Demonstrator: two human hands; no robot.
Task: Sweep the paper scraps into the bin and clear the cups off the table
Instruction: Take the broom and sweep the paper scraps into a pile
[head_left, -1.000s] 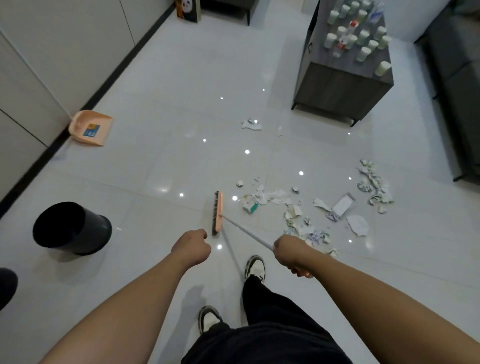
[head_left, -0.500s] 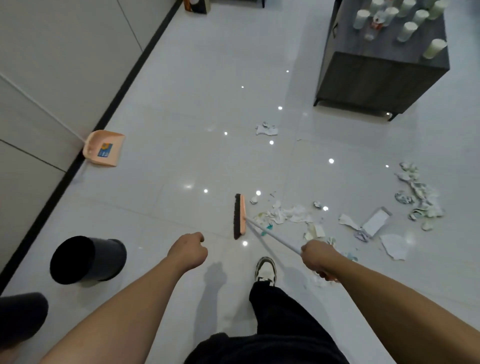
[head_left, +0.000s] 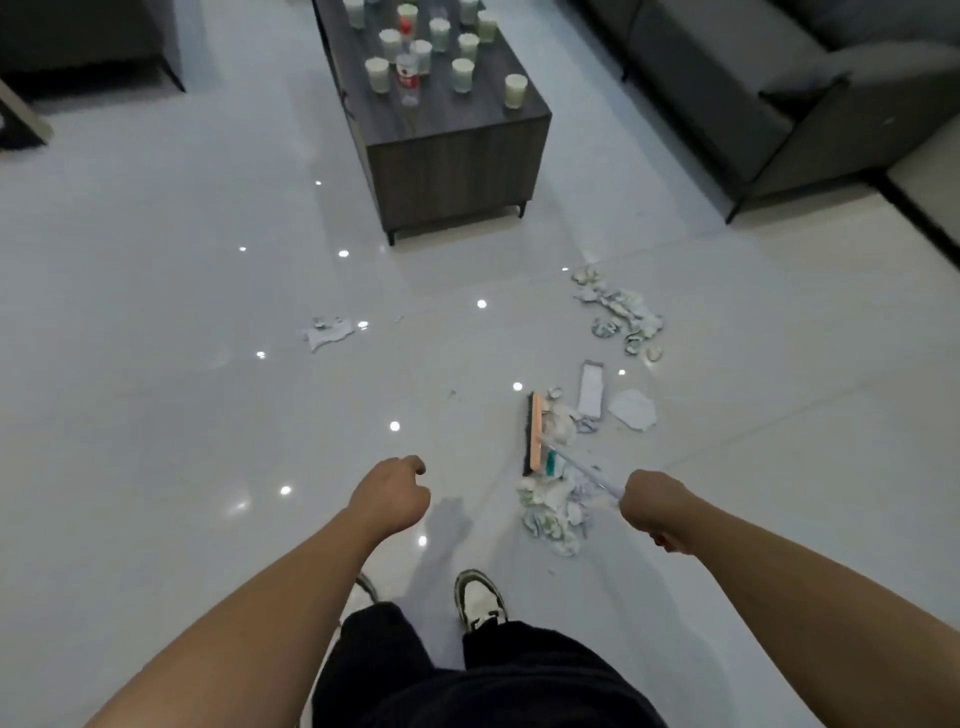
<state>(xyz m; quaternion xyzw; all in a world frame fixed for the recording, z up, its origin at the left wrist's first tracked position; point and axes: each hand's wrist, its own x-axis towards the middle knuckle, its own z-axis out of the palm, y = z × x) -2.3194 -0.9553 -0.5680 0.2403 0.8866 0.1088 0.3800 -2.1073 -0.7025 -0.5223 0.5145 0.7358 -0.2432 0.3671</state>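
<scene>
View has swung right since half a second ago: bin and dustpan at my 9 to 10 o'clock are gone from sight, and the counter (head_left: 457, 156) now sits straight ahead at 12, a grey sofa (head_left: 779, 88) at 1 to 2 o'clock.

My right hand (head_left: 655, 506) grips the broom handle (head_left: 582, 467), fingers curled round it. The broom head (head_left: 534, 435) has moved right with the scraps; it now stands on the floor (head_left: 156, 364) at 1 o'clock, bristle side facing left, paper pushed against its right face.

My left hand (head_left: 390, 498) hangs in a loose fist, holding nothing, as before.

Paper scraps (head_left: 553, 512): one pile between broom head and right hand, touching the handle. A second strip of scraps (head_left: 621, 317) farther out at 1 o'clock. A lone scrap (head_left: 328, 332) at 11 o'clock, well apart. Two flat white pieces (head_left: 631, 409) just right of the broom head.

Cups (head_left: 514, 91) stand upright on the counter, with a clear bottle (head_left: 408, 78) among them.

Hard to tell: the handle's upper end is hidden in my fist; the far cups are cut off by the top edge, so no count. My left shoe (head_left: 366, 587) is mostly hidden behind my forearm; right shoe (head_left: 480, 600) is plain.
</scene>
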